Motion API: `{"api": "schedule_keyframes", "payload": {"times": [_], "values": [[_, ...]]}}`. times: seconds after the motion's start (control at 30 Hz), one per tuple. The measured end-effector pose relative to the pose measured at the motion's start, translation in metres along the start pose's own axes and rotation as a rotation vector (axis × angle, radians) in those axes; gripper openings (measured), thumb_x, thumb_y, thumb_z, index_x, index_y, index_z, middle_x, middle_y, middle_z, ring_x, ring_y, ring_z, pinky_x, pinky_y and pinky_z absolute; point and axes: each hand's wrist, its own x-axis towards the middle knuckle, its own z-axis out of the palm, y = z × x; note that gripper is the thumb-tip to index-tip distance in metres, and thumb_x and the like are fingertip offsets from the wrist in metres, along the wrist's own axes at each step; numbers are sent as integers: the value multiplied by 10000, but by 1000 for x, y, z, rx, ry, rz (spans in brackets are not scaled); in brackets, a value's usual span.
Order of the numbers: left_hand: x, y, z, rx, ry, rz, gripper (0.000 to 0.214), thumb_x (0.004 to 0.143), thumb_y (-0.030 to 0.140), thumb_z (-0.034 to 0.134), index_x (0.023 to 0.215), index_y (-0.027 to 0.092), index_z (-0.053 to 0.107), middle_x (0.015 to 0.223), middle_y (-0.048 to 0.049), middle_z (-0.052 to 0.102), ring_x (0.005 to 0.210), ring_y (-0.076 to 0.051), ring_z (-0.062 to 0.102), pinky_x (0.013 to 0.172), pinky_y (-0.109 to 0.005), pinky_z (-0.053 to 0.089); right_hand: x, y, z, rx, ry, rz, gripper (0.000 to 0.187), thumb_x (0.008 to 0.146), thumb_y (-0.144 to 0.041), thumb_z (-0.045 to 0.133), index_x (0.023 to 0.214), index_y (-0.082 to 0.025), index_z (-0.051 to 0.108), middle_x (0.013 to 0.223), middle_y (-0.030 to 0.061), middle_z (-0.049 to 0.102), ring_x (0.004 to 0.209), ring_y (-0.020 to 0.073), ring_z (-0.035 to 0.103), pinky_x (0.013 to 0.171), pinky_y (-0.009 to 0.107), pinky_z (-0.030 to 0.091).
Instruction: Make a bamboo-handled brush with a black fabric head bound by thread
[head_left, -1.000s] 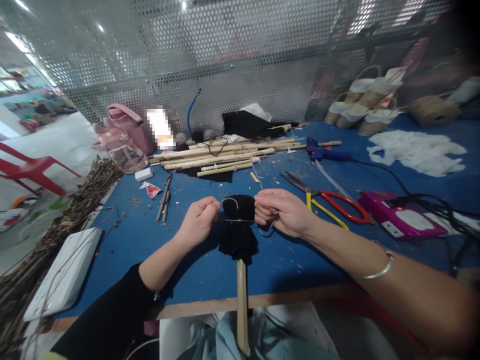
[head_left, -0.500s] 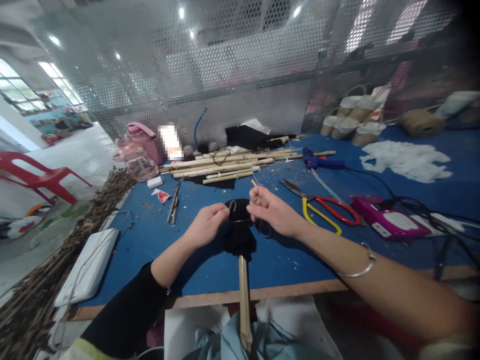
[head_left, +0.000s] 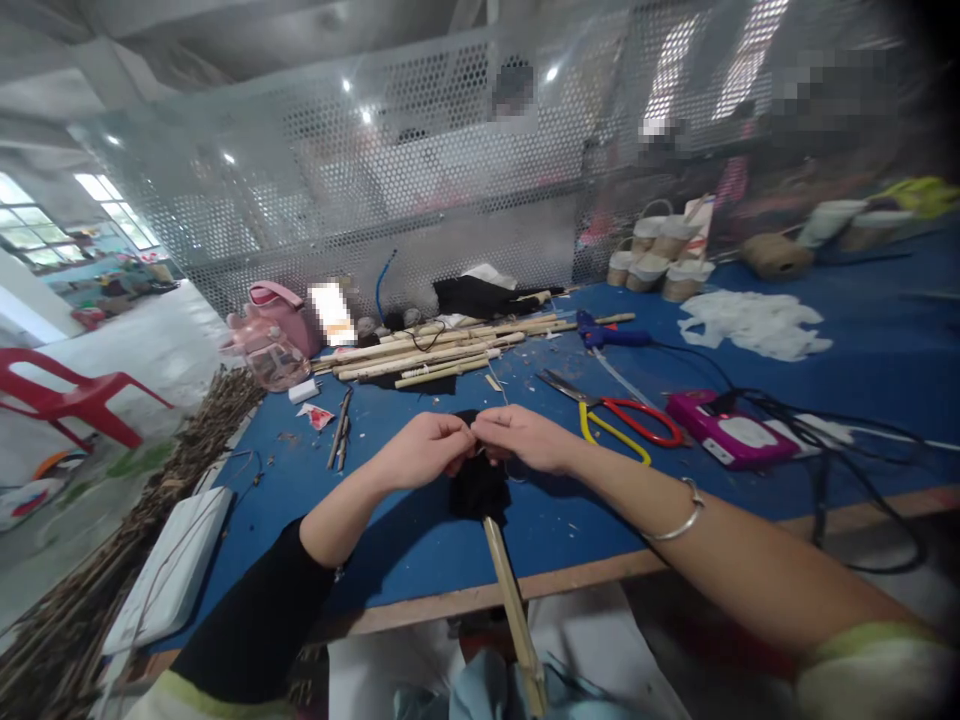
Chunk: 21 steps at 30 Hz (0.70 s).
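Observation:
My left hand (head_left: 429, 446) and my right hand (head_left: 521, 440) meet fingertip to fingertip, each closed in a pinch. Between them is a thin grey string, mostly hidden by the fingers; a bit of it loops below the right hand. Just under both hands sits a black cloth bundle (head_left: 480, 490), bunched around the end of a pale wooden stick (head_left: 511, 600). The stick slants down over the table edge to the lap. A metal bangle (head_left: 684, 520) circles my right wrist.
Scissors with red and yellow handles (head_left: 630, 425) lie right of my hands, near a blue glue gun (head_left: 611, 335) and a magenta box (head_left: 724, 430) with black cables. Peeled sticks (head_left: 420, 350) lie behind. A white power bank-like case (head_left: 169, 570) sits at left.
My hands have come together over the black cloth, having been apart with a loop of string showing at the left fingers. The stick's lower end has swung right; the view has shifted.

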Motion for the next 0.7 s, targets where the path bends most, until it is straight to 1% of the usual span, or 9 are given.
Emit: {"api": "schedule_keyframes", "payload": {"times": [0.1, 0.17, 0.23, 0.33, 0.4, 0.5, 0.6, 0.63, 0.7], "values": [[0, -11, 1, -232, -59, 32, 290, 796, 422, 496, 816, 145, 579, 711, -35, 603, 655, -123, 540, 548, -211, 397, 4, 2, -1, 428, 89, -14, 394, 798, -446, 579, 592, -191, 361, 481, -100, 262, 407, 56, 239, 509, 237, 358], [2, -21, 4, -391, -50, 58, 306, 807, 433, 509, 847, 136, 573, 785, -57, 614, 710, -120, 547, 622, -220, 417, 6, 2, -2, 555, 117, -22, 409, 788, -409, 608, 579, -191, 331, 476, -103, 253, 395, 48, 219, 488, 228, 348], [4, -30, 9, -462, 14, 92, 311, 825, 435, 499, 790, 131, 559, 708, -40, 588, 642, -97, 511, 611, -212, 393, 6, 1, -3, 586, 117, -9, 399, 804, -417, 591, 584, -187, 351, 462, -105, 247, 383, 44, 190, 459, 218, 332], [5, -38, 15, -463, 153, 125, 325, 845, 428, 469, 680, 149, 498, 537, 37, 428, 496, -66, 366, 491, -196, 285, 6, 2, -4, 575, 152, 3, 378, 845, -479, 516, 631, -185, 409, 431, -114, 213, 369, 47, 162, 437, 208, 323], [5, -40, 20, -414, 254, 114, 327, 847, 416, 460, 642, 162, 455, 521, 60, 343, 473, -61, 292, 460, -199, 224, 7, 5, -3, 569, 169, 15, 387, 850, -503, 492, 641, -189, 407, 420, -116, 199, 367, 50, 167, 438, 204, 328], [4, -45, 25, -315, 366, 58, 313, 837, 394, 458, 619, 173, 417, 542, 60, 333, 481, -64, 277, 456, -199, 213, 9, 12, -1, 545, 179, 69, 420, 828, -521, 515, 611, -194, 364, 417, -115, 200, 368, 49, 163, 411, 189, 298], [7, -50, 29, -289, 407, 8, 290, 824, 376, 448, 614, 179, 411, 542, 60, 338, 475, -67, 282, 452, -200, 220, 10, 18, 1, 520, 213, 129, 426, 798, -534, 546, 611, -198, 364, 422, -115, 217, 369, 50, 156, 383, 183, 263], [8, -52, 29, -291, 413, -2, 283, 818, 372, 449, 613, 179, 416, 540, 61, 337, 473, -67, 281, 451, -201, 221, 10, 19, 1, 513, 221, 128, 422, 795, -533, 551, 613, -197, 372, 426, -114, 223, 371, 51, 159, 387, 186, 270], [8, -52, 28, -306, 454, -41, 272, 803, 370, 465, 614, 177, 440, 528, 64, 335, 469, -69, 280, 451, -203, 224, 7, 15, 0, 492, 221, 72, 407, 806, -522, 546, 618, -194, 395, 434, -111, 235, 377, 55, 185, 430, 210, 332]]}}
